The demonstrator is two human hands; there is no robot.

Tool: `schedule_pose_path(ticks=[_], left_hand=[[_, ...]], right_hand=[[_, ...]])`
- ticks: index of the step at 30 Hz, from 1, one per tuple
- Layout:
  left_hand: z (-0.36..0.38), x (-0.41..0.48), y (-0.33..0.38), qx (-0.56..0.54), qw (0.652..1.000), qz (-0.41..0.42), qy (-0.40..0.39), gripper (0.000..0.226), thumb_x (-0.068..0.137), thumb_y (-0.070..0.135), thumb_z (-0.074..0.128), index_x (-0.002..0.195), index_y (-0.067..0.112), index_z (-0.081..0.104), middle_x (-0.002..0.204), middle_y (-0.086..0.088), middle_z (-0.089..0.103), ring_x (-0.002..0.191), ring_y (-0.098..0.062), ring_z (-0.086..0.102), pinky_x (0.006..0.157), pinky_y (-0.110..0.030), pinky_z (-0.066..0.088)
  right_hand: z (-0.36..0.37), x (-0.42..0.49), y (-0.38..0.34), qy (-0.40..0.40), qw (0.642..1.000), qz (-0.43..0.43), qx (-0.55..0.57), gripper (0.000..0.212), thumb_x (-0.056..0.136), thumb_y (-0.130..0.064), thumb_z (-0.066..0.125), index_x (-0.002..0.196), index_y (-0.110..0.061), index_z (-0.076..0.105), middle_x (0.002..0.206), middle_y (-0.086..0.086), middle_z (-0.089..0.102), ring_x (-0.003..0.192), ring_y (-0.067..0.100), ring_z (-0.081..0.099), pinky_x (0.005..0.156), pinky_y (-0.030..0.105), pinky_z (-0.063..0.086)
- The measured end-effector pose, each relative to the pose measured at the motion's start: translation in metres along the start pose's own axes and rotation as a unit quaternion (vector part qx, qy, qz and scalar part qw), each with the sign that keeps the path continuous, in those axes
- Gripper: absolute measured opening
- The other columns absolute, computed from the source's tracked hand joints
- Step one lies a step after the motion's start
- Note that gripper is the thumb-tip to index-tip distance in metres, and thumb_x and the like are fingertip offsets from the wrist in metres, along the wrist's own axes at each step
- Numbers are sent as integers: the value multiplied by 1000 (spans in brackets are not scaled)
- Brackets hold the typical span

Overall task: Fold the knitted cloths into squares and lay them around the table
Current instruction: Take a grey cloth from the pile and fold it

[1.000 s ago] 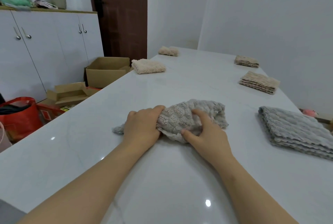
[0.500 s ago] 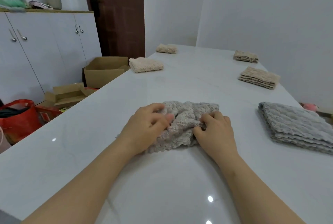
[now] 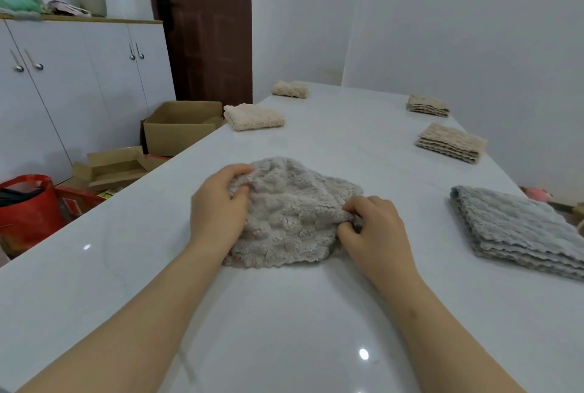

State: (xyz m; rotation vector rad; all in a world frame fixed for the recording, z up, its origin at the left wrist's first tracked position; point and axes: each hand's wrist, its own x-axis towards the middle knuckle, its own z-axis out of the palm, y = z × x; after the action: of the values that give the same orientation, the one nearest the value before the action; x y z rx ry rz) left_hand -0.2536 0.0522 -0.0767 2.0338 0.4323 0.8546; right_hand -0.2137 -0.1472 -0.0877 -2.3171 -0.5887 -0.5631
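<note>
A rumpled grey-beige knitted cloth (image 3: 294, 212) lies in the middle of the white table (image 3: 284, 329). My left hand (image 3: 218, 206) pinches its upper left edge. On the cloth's right edge my right hand (image 3: 373, 231) grips a fold between thumb and fingers. Folded squares lie along the table's sides: a grey one (image 3: 518, 228) at the near right, two tan ones (image 3: 450, 143) (image 3: 427, 105) farther along the right side, and two cream ones (image 3: 252, 117) (image 3: 290, 89) on the left side.
Left of the table on the floor stand an open cardboard box (image 3: 181, 127), flattened cartons (image 3: 110, 168) and a red bag (image 3: 27, 206). White cabinets (image 3: 79, 76) line the left wall, with a brown door (image 3: 205, 22) behind. A white wall runs close along the table's right side.
The bunched cloth has been spread wider and flatter. My left hand moved to its upper left edge, and my right hand moved outward to its right edge.
</note>
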Motion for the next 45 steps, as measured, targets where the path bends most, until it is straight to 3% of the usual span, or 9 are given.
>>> schedule_pose_path(ticks=[3,8,14,18,22,28,34,40,45], left_hand=[[-9,5,-2,-3,999,-47,-18,28,90,8,49,95,32,62,88,17,55,76,-5,48,68,-19,38],[-8,2,-4,109,988,-52,-97,24,98,34,33,113,25,49,92,4,55,96,-25,53,95,-44,41],[-11,4,-2,126,966,-22,-226,7,89,36,55,90,34,62,97,6,60,100,-16,54,89,-33,42],[-6,2,-6,199,929,66,-305,39,86,31,60,124,32,48,132,2,47,122,-19,43,100,-34,36],[-8,1,-6,245,926,40,-285,47,88,41,56,132,33,42,132,3,53,118,-21,48,97,-34,39],[-10,4,-3,104,979,44,-171,24,84,17,64,102,32,63,103,13,57,104,-5,50,83,-18,32],[-4,9,-7,190,951,243,38,16,76,19,62,87,26,70,90,7,67,90,-18,56,77,-28,27],[3,12,-18,296,941,85,-140,39,97,44,33,80,21,59,85,7,65,92,-22,58,80,-35,34],[3,11,-18,337,927,60,-155,41,97,38,39,136,31,36,128,3,56,117,-26,47,89,-37,37]], right_hand=[[-7,0,0,-10,1000,12,22,11,67,-20,48,72,-14,55,69,0,51,76,17,41,65,7,31],[-18,2,5,-179,974,127,57,32,79,-32,53,58,-8,50,52,1,47,55,16,41,58,31,33],[-26,9,-5,-74,979,166,-94,26,86,-34,46,74,-13,56,62,-3,59,70,22,56,56,27,35],[-20,23,-14,-29,987,88,-132,23,86,-28,47,106,-21,57,94,0,64,94,24,53,73,33,40],[6,37,-11,-140,982,84,-96,40,94,-26,40,134,-28,44,129,4,50,119,25,44,89,36,43],[19,31,4,-147,979,90,-108,24,95,-24,44,113,-26,60,99,2,47,109,25,48,75,30,40],[11,29,5,106,994,21,-20,12,88,-3,55,93,-6,67,88,7,50,84,30,54,70,28,36],[12,27,4,-118,973,128,-150,38,82,-24,51,120,-22,44,90,2,63,88,27,57,75,34,34],[9,28,-4,-151,966,136,-163,47,85,-28,45,132,-28,41,113,2,64,105,25,58,91,36,35]])
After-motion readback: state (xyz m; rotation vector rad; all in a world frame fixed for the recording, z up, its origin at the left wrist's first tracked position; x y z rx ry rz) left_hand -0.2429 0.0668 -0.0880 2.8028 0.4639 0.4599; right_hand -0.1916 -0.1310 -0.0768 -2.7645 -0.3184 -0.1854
